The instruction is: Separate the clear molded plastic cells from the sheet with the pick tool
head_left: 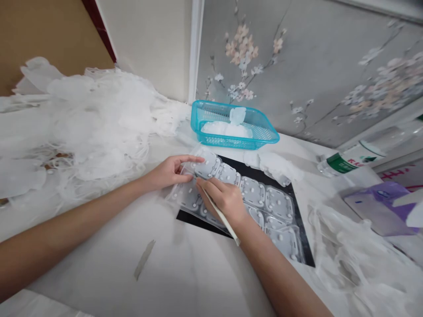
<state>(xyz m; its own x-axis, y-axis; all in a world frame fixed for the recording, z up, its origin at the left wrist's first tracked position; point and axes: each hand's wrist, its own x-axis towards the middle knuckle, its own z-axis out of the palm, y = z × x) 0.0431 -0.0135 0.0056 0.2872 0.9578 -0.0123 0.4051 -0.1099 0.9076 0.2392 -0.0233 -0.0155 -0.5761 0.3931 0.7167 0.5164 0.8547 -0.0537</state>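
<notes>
A translucent plastic sheet of rounded square pieces with small round dots and slots [279,202] lies over a black mat [306,246]. My left hand [173,171] rests at its upper left corner, index finger stretched out on the sheet and thumb apart. My right hand [229,198] is closed around a slender off-white stick-like tool [228,226], slanting with its back end toward me. The tool's working tip, near my left thumb, is too small to make out. The right hand and wrist cover part of the sheet's middle.
Behind the mat stands a blue plastic basket [271,135] with translucent pieces in it. A heap of white plastic scraps [95,114] fills the left; more scraps [357,259] lie right. A bottle [346,164], a purple tissue pack [373,211] and a tape strip [144,259] are around.
</notes>
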